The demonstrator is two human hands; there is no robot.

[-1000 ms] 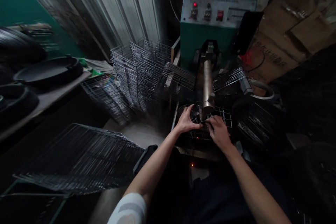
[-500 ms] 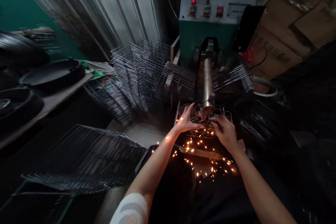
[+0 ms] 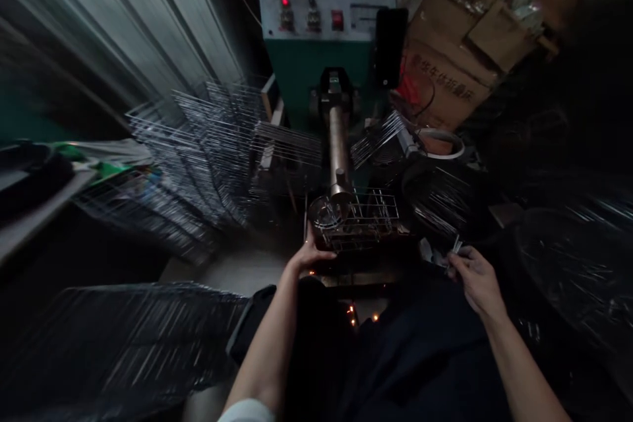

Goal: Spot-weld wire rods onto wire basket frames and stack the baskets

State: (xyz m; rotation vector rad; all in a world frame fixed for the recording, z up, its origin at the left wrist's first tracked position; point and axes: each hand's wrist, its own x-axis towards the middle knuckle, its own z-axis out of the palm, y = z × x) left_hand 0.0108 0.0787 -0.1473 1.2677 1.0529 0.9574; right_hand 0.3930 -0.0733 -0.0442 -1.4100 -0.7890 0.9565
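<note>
Under the metal cylinder (image 3: 338,151) of the machine sits a small wire rack (image 3: 378,211) with a round wire ring (image 3: 325,212) at its left end. My left hand (image 3: 310,254) is at the lower left of the rack, thumb stretched to the right and a finger pointing up beside the ring; its fingers are apart. Away to the right, near my lap, my right hand (image 3: 472,271) pinches a few short metal wire pieces (image 3: 455,247). A few orange sparks (image 3: 352,313) glow low between my legs.
The green machine's panel (image 3: 326,10) shows a red light, with a black phone-like object (image 3: 390,46) beside it. Stacked wire grids (image 3: 208,145) stand left. More grids (image 3: 148,336) lie lower left. Bundled wire rods (image 3: 440,198) and cardboard (image 3: 440,72) are at the right.
My right hand has moved from the rack out to the right. My left hand has shifted down the rack's left side. Most sparks are gone, and the view has turned right.
</note>
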